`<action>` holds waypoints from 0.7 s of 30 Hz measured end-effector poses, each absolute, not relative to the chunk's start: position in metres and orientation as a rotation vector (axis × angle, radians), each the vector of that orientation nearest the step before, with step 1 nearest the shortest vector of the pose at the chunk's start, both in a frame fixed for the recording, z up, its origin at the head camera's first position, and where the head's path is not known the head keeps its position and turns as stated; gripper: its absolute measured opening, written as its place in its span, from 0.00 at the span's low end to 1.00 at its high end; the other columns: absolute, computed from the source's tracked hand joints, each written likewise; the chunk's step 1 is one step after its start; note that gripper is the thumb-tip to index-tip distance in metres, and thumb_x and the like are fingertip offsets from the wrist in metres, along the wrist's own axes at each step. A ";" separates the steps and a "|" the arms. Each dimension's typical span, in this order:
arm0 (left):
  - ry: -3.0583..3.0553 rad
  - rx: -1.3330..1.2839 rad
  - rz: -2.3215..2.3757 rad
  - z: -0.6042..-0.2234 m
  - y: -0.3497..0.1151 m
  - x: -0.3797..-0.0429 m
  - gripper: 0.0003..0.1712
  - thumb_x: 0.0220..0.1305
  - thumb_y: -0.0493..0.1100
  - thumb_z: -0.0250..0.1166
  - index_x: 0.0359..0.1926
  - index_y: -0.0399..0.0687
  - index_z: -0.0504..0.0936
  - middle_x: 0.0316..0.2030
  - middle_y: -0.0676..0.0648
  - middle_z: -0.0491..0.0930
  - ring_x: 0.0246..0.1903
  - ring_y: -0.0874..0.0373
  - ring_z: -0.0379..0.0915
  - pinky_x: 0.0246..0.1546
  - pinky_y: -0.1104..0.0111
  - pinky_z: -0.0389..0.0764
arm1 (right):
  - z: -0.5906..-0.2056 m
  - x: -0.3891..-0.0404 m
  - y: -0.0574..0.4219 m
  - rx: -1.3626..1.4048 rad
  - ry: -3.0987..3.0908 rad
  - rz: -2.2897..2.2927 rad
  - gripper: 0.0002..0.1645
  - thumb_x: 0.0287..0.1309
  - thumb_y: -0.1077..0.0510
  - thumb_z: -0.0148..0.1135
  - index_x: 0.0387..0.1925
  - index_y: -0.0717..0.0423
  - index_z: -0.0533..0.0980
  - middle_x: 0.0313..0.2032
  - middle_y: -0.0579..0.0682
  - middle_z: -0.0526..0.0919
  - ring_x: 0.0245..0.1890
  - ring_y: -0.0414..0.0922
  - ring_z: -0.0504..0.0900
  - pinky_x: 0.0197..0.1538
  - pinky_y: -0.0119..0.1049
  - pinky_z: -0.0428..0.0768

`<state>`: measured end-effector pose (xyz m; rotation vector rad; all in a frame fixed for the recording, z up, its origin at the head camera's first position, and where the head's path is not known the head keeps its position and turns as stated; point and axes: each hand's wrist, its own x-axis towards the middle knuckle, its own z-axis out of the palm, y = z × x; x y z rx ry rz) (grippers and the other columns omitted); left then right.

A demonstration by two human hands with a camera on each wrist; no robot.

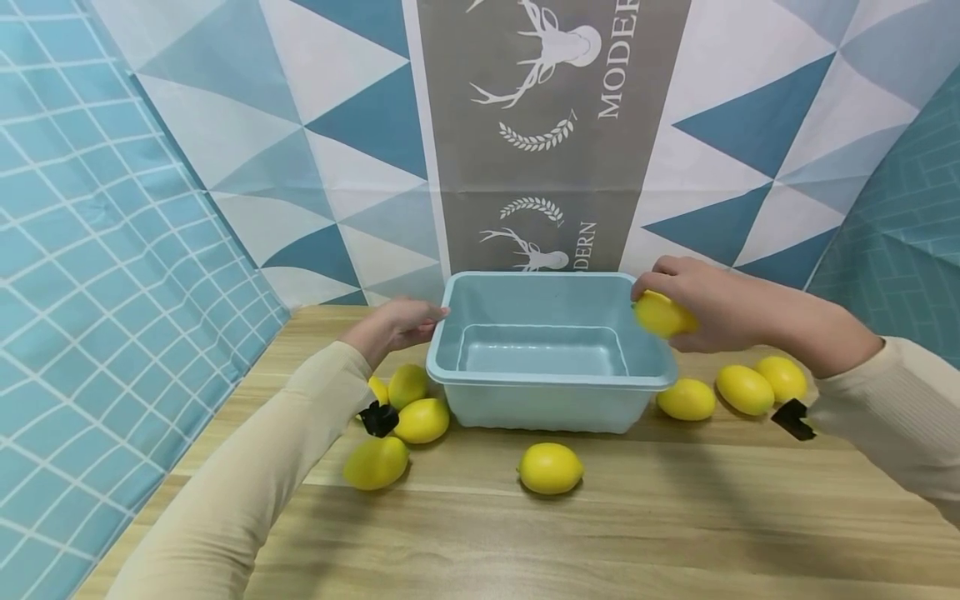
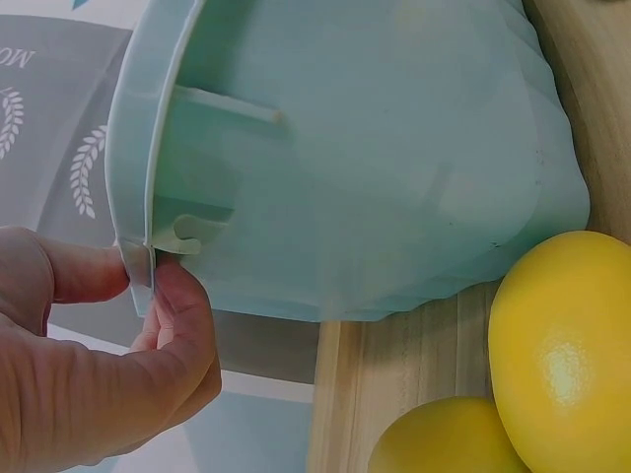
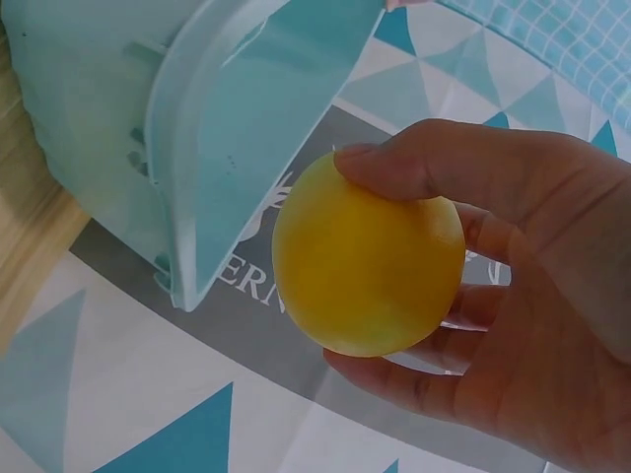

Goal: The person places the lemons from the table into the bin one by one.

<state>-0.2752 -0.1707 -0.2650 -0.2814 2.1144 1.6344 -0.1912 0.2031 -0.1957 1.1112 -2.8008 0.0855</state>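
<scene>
Right of centre, your right hand [image 1: 701, 302] curls round a lemon [image 1: 664, 315] by the blue tub [image 1: 551, 405]; left of centre, your left hand [image 1: 407, 322] pinches its rim (sound anchor); if it's going in, clear the edge, release low.

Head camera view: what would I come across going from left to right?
Blue grid-patterned wall covering, the left hand, a light-blue rectangular plastic tub, the right hand holding an oval yellow lemon, the rightmost lemon, teal brick-patterned wall covering.
</scene>
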 end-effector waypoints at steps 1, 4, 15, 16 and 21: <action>2.116 -0.280 1.633 -0.265 -0.171 -0.275 0.31 0.72 0.39 0.53 0.70 0.33 0.54 0.47 0.47 0.67 0.34 0.65 0.70 0.45 0.77 0.79 | -0.195 -0.192 0.202 1.121 -2.800 0.088 0.32 0.36 0.64 0.78 0.48 0.51 0.75 0.46 0.52 0.78 0.44 0.47 0.74 0.46 0.46 0.82; 2.118 -0.273 1.631 -0.265 -0.171 -0.274 0.31 0.71 0.39 0.53 0.70 0.33 0.54 0.47 0.47 0.67 0.33 0.65 0.70 0.40 0.79 0.79 | -0.194 -0.194 0.198 1.119 -2.814 0.098 0.32 0.36 0.65 0.78 0.48 0.51 0.75 0.46 0.53 0.77 0.44 0.48 0.74 0.46 0.47 0.82; 2.105 -0.283 1.642 -0.265 -0.171 -0.274 0.33 0.71 0.39 0.53 0.70 0.33 0.52 0.50 0.45 0.66 0.39 0.61 0.68 0.62 0.69 0.73 | -0.187 -0.206 0.183 1.116 -2.855 0.082 0.33 0.36 0.67 0.76 0.48 0.51 0.74 0.45 0.53 0.77 0.43 0.48 0.74 0.47 0.48 0.82; 2.104 -0.282 1.644 -0.265 -0.171 -0.274 0.33 0.71 0.39 0.53 0.70 0.33 0.52 0.50 0.45 0.66 0.39 0.61 0.68 0.62 0.70 0.73 | -0.186 -0.207 0.181 1.127 -2.852 0.085 0.33 0.36 0.67 0.76 0.48 0.51 0.74 0.44 0.53 0.77 0.43 0.48 0.74 0.47 0.48 0.81; 2.118 -0.264 1.625 -0.265 -0.172 -0.275 0.31 0.71 0.40 0.53 0.69 0.33 0.55 0.47 0.47 0.67 0.36 0.63 0.68 0.47 0.77 0.79 | -0.184 -0.211 0.174 1.154 -2.863 0.094 0.33 0.37 0.67 0.75 0.48 0.51 0.74 0.44 0.53 0.76 0.44 0.49 0.73 0.47 0.48 0.80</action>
